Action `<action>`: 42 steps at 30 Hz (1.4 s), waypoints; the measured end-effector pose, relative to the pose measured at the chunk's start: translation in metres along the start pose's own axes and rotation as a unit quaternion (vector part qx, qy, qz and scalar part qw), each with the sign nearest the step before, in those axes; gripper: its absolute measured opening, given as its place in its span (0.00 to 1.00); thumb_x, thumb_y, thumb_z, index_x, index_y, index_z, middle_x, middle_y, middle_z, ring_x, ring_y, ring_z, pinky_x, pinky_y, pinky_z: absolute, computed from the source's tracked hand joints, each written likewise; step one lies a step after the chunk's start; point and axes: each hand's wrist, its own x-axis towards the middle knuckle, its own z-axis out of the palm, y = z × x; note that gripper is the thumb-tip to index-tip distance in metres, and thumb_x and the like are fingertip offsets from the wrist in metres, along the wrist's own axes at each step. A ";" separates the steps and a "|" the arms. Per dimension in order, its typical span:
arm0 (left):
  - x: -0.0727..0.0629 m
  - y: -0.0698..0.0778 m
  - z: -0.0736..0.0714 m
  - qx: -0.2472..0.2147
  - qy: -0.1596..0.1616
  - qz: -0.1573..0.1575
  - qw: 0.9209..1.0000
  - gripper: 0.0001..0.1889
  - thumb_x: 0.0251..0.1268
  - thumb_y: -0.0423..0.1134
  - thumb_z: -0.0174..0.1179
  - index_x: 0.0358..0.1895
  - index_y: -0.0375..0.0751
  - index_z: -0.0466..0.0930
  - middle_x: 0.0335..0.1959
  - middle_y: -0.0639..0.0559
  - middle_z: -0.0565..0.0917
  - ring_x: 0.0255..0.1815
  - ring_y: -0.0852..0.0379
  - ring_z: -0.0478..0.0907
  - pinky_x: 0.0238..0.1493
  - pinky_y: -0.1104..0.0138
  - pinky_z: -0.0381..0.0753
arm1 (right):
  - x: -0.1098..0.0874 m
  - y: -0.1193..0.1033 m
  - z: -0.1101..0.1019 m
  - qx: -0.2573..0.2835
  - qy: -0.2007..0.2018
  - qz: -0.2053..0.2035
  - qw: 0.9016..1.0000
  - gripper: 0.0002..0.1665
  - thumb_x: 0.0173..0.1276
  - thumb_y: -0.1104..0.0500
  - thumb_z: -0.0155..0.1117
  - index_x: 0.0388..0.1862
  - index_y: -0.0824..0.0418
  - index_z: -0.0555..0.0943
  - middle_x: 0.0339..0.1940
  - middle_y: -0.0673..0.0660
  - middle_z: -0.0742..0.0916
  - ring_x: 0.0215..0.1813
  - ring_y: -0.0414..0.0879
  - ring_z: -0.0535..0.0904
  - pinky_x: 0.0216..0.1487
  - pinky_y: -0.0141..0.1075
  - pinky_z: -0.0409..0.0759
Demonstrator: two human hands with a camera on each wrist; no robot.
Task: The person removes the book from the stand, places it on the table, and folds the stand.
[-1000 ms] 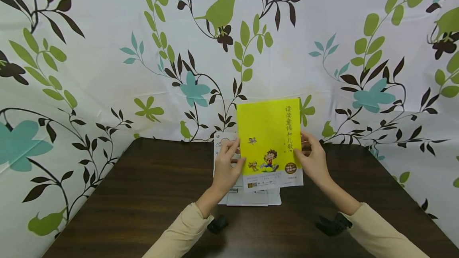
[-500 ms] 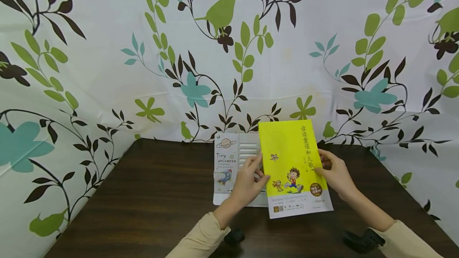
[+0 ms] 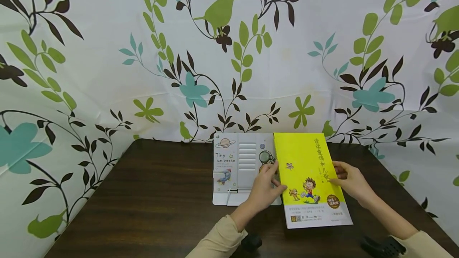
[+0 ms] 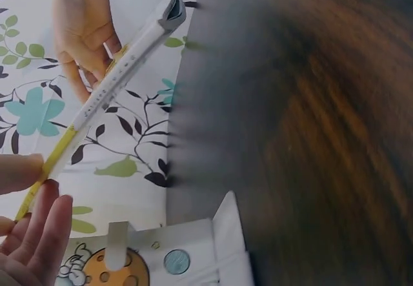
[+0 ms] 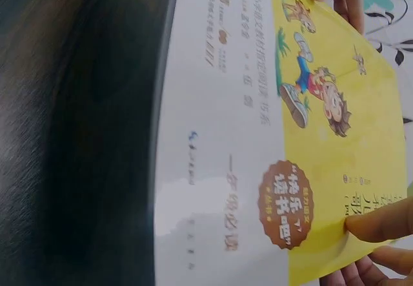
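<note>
A yellow book [image 3: 305, 170] with a white lower band and a cartoon boy on its cover is held up by both hands. My left hand [image 3: 264, 186] pinches its left edge between thumb and fingers; the left wrist view shows the spine [image 4: 97, 102] edge-on. On the opposite edge my right hand [image 3: 353, 182] grips the book, its thumb [image 5: 381, 221] lying on the cover in the right wrist view. Just left of the book stands a white book stand [image 3: 226, 190] printed "Tiny universe", with a slotted middle; the book and left hand hide part of its right side.
Both stand and book are over a dark wooden table [image 3: 150, 210]. Behind it hangs a white cloth [image 3: 287, 67] patterned with leaves and birds. Black devices are at both wrists, the left one [image 3: 252, 242] close to the tabletop.
Both hands have carried the book right and downward, from in front of the stand to its right side. Much more of the stand is uncovered. The grip on both edges stays.
</note>
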 end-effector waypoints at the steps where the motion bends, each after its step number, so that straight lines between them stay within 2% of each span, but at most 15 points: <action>1: 0.000 -0.001 0.001 -0.007 -0.006 -0.011 1.000 0.37 0.52 0.28 0.64 0.66 0.28 0.56 0.53 0.42 0.69 0.29 0.70 0.75 0.27 0.81 0.74 | -0.002 0.000 -0.002 0.005 -0.013 0.000 1.000 0.37 0.56 0.62 0.66 0.61 0.75 0.62 0.40 0.64 0.74 0.35 0.51 0.72 0.27 0.42 0.76; 5: 0.000 -0.004 0.005 -0.038 -0.029 -0.046 0.998 0.38 0.50 0.27 0.64 0.67 0.32 0.56 0.54 0.43 0.69 0.28 0.70 0.74 0.28 0.80 0.74 | -0.016 -0.016 -0.005 -0.001 -0.040 0.018 0.999 0.36 0.55 0.66 0.64 0.59 0.79 0.61 0.40 0.67 0.74 0.35 0.52 0.72 0.30 0.42 0.78; 11: -0.001 -0.006 0.012 -0.078 -0.067 -0.069 0.992 0.40 0.50 0.26 0.64 0.68 0.33 0.54 0.53 0.44 0.69 0.28 0.69 0.75 0.28 0.78 0.75 | -0.031 -0.034 -0.013 -0.005 -0.072 0.038 0.997 0.35 0.57 0.69 0.60 0.59 0.83 0.58 0.42 0.70 0.74 0.39 0.53 0.73 0.32 0.38 0.79; 18: 0.000 -0.012 0.022 -0.098 -0.070 -0.089 0.989 0.40 0.49 0.25 0.65 0.68 0.35 0.55 0.48 0.48 0.71 0.27 0.68 0.76 0.26 0.77 0.75 | -0.031 -0.025 -0.015 -0.001 -0.094 0.063 0.994 0.36 0.56 0.68 0.61 0.59 0.83 0.58 0.42 0.69 0.74 0.39 0.53 0.73 0.33 0.39 0.78; 24: -0.002 -0.019 0.031 -0.142 -0.070 -0.122 0.980 0.42 0.45 0.22 0.65 0.67 0.37 0.57 0.47 0.49 0.70 0.26 0.66 0.78 0.26 0.76 0.76 | -0.024 -0.014 -0.017 0.003 -0.118 0.076 0.990 0.38 0.56 0.65 0.62 0.60 0.82 0.58 0.40 0.66 0.75 0.36 0.50 0.73 0.32 0.39 0.77; 26: -0.004 -0.019 0.034 -0.147 -0.073 -0.141 0.976 0.42 0.44 0.22 0.66 0.67 0.37 0.56 0.49 0.49 0.69 0.27 0.66 0.78 0.25 0.75 0.76 | -0.023 -0.011 -0.019 0.006 -0.135 0.091 0.987 0.38 0.56 0.64 0.62 0.60 0.81 0.58 0.40 0.65 0.75 0.36 0.50 0.73 0.33 0.39 0.76; 31: -0.010 -0.016 0.044 -0.147 -0.087 -0.180 0.969 0.43 0.43 0.24 0.67 0.67 0.38 0.57 0.50 0.52 0.69 0.27 0.67 0.78 0.24 0.75 0.76 | -0.024 -0.003 -0.028 0.040 -0.186 0.145 0.971 0.37 0.57 0.65 0.61 0.60 0.82 0.58 0.39 0.62 0.76 0.37 0.49 0.73 0.36 0.41 0.79; 36: -0.013 -0.011 0.052 -0.156 -0.102 -0.201 0.962 0.44 0.41 0.22 0.67 0.67 0.41 0.59 0.48 0.54 0.70 0.25 0.67 0.78 0.24 0.75 0.76 | -0.030 0.008 -0.036 0.085 -0.217 0.190 0.954 0.37 0.59 0.64 0.60 0.60 0.82 0.56 0.39 0.62 0.76 0.37 0.49 0.75 0.39 0.45 0.80; 41: -0.015 -0.005 0.057 -0.148 -0.104 -0.232 0.956 0.44 0.36 0.19 0.68 0.64 0.35 0.62 0.43 0.54 0.71 0.23 0.63 0.80 0.24 0.74 0.77 | -0.035 0.014 -0.039 0.112 -0.248 0.201 0.941 0.37 0.60 0.62 0.60 0.59 0.82 0.55 0.40 0.63 0.75 0.38 0.50 0.76 0.40 0.47 0.79; 42: -0.015 -0.004 0.058 -0.133 -0.105 -0.232 0.958 0.43 0.34 0.20 0.69 0.63 0.34 0.63 0.41 0.54 0.71 0.26 0.64 0.79 0.27 0.74 0.77 | -0.036 0.015 -0.039 0.111 -0.253 0.204 0.939 0.37 0.60 0.62 0.60 0.58 0.82 0.56 0.40 0.63 0.75 0.38 0.49 0.76 0.40 0.47 0.79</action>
